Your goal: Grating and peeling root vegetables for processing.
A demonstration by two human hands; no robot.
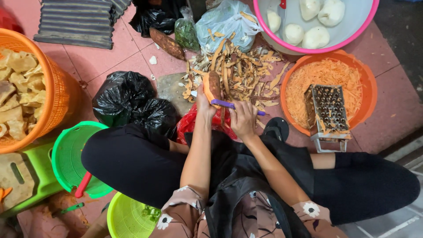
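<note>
A sweet potato (214, 86), part brown skin and part bare orange flesh, stands nearly upright in the left hand (205, 105), whose fingers are clenched around its lower end. Just right of those fingers, the right hand (242, 119) has its fingers wrapped around the purple handle of a peeler (233, 105), which lies crosswise with its head touching the sweet potato's lower part.

Directly beyond the fingers, a heap of orange-brown peelings (240, 70) covers the pink tiled floor (110, 57). Below the hands, between the knees, a red plastic bag (190, 123) shows. To the right of the right hand sits an orange basin (365, 88) full of grated orange shreds, with a metal box grater (328, 110) standing in it. Beyond that, a pink-rimmed white basin (352, 39) holds peeled pale roots.

Left of the left hand lie two black plastic bags (132, 103). Farther left is an orange basket (57, 97) filled with pale fried chips, and nearer the person a green basket (70, 161) and a lime-green basket (125, 218). Beyond the peelings, an unpeeled sweet potato (167, 43) lies on the floor next to a clear bag of greens (187, 33) and a pale bluish bag (227, 22).
</note>
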